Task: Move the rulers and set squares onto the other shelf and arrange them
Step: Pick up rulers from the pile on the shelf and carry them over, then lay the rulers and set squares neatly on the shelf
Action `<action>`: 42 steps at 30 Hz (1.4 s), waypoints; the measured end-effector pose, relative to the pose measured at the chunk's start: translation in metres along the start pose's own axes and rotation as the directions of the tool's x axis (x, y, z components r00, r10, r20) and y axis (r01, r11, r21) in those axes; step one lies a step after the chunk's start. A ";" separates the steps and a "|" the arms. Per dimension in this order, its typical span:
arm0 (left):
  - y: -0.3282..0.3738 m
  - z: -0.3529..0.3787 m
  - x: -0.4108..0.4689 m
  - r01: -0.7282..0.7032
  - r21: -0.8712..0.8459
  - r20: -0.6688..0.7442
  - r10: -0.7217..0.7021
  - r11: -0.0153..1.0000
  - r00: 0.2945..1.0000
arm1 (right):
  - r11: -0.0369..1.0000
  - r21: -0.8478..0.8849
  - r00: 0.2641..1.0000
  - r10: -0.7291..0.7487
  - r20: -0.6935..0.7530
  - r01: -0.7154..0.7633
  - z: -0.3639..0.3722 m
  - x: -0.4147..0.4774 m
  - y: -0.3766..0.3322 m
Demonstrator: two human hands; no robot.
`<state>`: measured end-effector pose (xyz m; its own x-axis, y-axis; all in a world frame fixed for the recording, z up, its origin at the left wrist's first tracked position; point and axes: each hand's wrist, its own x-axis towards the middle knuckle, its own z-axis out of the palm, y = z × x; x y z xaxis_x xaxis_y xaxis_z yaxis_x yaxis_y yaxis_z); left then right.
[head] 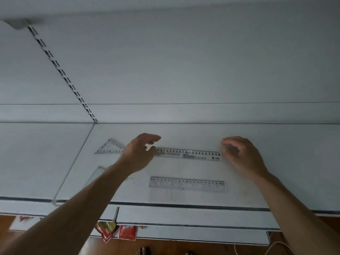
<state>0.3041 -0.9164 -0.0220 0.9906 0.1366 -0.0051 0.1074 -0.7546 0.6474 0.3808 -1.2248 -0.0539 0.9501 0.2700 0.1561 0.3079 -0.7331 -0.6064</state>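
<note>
Both hands are over the shelf [276, 162], mid-frame. The far ruler [189, 155] lies flat and runs left-right just above centre, with one hand at each end.

Left hand [139, 153]: at the ruler's left end. Index finger is stretched out above it, thumb lower, with a visible gap between them. The thumb tip sits right at the ruler's end. Fingers are loose, not clamped on anything.

Right hand [242, 157]: at the ruler's right end, fingers curled in toward the tip. It's blurred, so I can't tell whether I'm pinching the ruler or only touching it.

Near ruler [187, 184]: flat and parallel to the far one, lower in frame toward the shelf's front edge. Neither hand touches it.

Set square [110, 147]: flat, centre-left, just left of my left hand, with its right corner hidden behind the wrist.

Second set square [96, 174]: lower left, mostly behind my left forearm; only one clear corner shows.

Clear divider strip [73, 162]: runs diagonally across the shelf, left of both set squares.

Slotted upright [60, 70]: upper left, on the back panel.

Red packets [127, 232]: bottom centre-left, below the shelf's front edge.
</note>
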 end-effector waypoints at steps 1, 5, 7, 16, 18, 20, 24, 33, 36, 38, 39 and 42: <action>0.000 -0.003 -0.005 0.007 0.026 -0.025 -0.006 1.000 1.000 | 1.000 -0.021 1.000 0.002 0.000 -0.002 0.000 0.002 -0.004; -0.005 -0.023 -0.029 0.045 0.156 -0.081 -0.032 0.987 0.996 | 0.998 -0.058 1.000 -0.010 -0.013 0.009 0.011 0.008 -0.038; -0.012 -0.038 -0.044 0.058 0.195 -0.109 -0.038 0.979 0.993 | 0.998 -0.059 0.999 -0.035 0.010 0.035 0.021 0.010 -0.064; -0.111 -0.155 -0.153 0.197 0.292 -0.224 -0.133 0.936 0.966 | 0.985 -0.060 0.974 -0.151 0.169 0.163 0.116 -0.005 -0.245; -0.145 -0.186 -0.185 0.258 0.291 -0.262 -0.182 0.921 0.948 | 0.976 -0.045 0.955 -0.200 0.218 0.215 0.146 -0.014 -0.295; -0.179 -0.215 -0.221 0.337 0.274 -0.318 -0.246 0.901 0.915 | 0.965 -0.011 0.931 -0.252 0.264 0.264 0.177 -0.025 -0.347; -0.238 -0.265 -0.293 0.472 0.210 -0.405 -0.363 0.856 0.839 | 0.932 0.060 0.868 -0.356 0.345 0.359 0.239 -0.055 -0.447; -0.331 -0.332 -0.393 0.675 0.039 -0.511 -0.566 0.737 0.647 | 0.841 0.165 0.703 -0.524 0.481 0.515 0.342 -0.090 -0.603; -0.359 -0.349 -0.402 0.699 0.018 -0.527 -0.587 0.715 0.615 | 0.820 0.186 0.664 -0.553 0.503 0.541 0.376 -0.088 -0.640; -0.381 -0.363 -0.401 0.709 0.008 -0.526 -0.600 0.705 0.603 | 0.812 0.195 0.647 -0.562 0.514 0.551 0.400 -0.081 -0.662; -0.393 -0.371 -0.398 0.714 0.007 -0.524 -0.605 0.700 0.599 | 0.810 0.199 0.643 -0.565 0.517 0.552 0.414 -0.076 -0.673; -0.435 -0.401 -0.383 0.720 0.024 -0.533 -0.600 0.694 0.596 | 0.813 0.214 0.641 -0.565 0.520 0.542 0.455 -0.053 -0.705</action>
<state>-0.1559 -0.3830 0.0040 0.4811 0.8765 0.0144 0.7898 -0.4405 0.4269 0.0906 -0.4381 0.0105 0.4092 0.9117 0.0367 0.7548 -0.3156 -0.5750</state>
